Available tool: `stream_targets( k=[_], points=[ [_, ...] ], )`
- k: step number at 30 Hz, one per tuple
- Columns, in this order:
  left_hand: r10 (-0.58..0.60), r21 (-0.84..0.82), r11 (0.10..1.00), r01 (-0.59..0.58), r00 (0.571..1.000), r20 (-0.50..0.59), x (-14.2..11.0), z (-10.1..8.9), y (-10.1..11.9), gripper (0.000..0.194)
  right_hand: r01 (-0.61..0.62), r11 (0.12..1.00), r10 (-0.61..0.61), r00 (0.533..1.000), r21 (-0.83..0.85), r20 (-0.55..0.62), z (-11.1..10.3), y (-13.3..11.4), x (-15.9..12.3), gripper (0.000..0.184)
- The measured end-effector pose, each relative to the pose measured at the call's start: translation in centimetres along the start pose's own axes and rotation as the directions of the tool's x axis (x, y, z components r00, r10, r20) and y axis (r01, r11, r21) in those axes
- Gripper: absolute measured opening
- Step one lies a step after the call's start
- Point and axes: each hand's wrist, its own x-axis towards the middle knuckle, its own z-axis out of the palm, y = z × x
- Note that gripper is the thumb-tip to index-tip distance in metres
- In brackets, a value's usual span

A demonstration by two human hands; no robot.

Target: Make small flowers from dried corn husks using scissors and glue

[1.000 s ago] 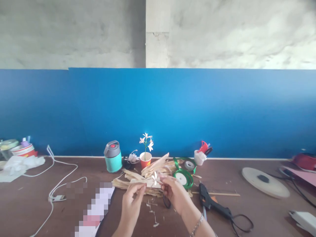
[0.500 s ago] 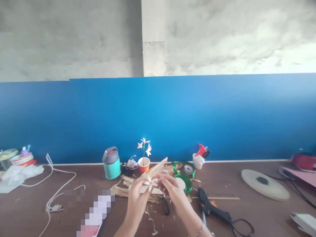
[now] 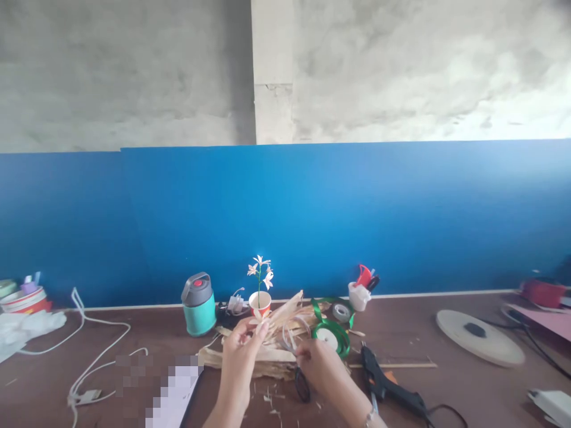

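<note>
My left hand (image 3: 243, 348) is closed in a pinch on a small pale flower (image 3: 262, 321) made of dry husk-like strips. My right hand (image 3: 319, 359) is closed, its fingertips at the lower edge of a thin pale coil of thread or wire (image 3: 297, 333). Dry husks (image 3: 285, 312) are piled beneath and behind both hands. Just below the right hand lies a pair of scissors, with a black handle loop (image 3: 302, 386) showing and the rest hidden. Behind the left hand, a red and white paper cup (image 3: 260, 302) holds a green stem of white flowers (image 3: 261, 273).
Green ribbon (image 3: 341, 342) and a tape roll (image 3: 341, 312) lie right of the husks. A black glue gun (image 3: 388, 383) rests further right, near a round disc (image 3: 479, 339). A teal flask (image 3: 199, 312) stands at the back left; white cables (image 3: 96, 356) trail across the left side.
My right hand has come away from the flower and moved down to the pale coil. My left hand keeps the flower, turned more upright. The view has tilted slightly upward.
</note>
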Motion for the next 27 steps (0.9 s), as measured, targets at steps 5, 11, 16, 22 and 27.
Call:
stream_targets(
  k=[5,11,16,22,27],
  points=[
    [-0.119,-0.102,0.988,0.119,0.993,0.009,0.5,-0.5,0.4,0.039,-0.094,0.981,0.096,0.995,-0.169,0.005,1.2,0.3,-0.6,0.029],
    [-0.217,-0.183,0.956,0.227,0.973,0.071,0.9,-0.9,-0.1,0.035,-0.096,0.941,0.101,0.995,-0.324,-0.003,2.1,-0.4,-1.1,0.038],
    [-0.305,-0.225,0.928,0.296,0.952,-0.006,1.8,-1.3,-1.6,0.045,-0.081,0.939,0.086,0.996,-0.335,-0.001,1.9,-0.1,-1.0,0.040],
    [-0.302,-0.237,0.928,0.288,0.953,-0.022,2.0,-1.5,-1.7,0.044,-0.049,0.945,0.065,0.997,-0.323,0.038,1.0,0.1,-0.9,0.040],
    [-0.251,-0.208,0.948,0.240,0.968,-0.028,2.3,-1.9,-1.9,0.041,-0.035,0.956,0.053,0.997,-0.292,0.054,0.7,0.8,-0.9,0.035]
  ],
)
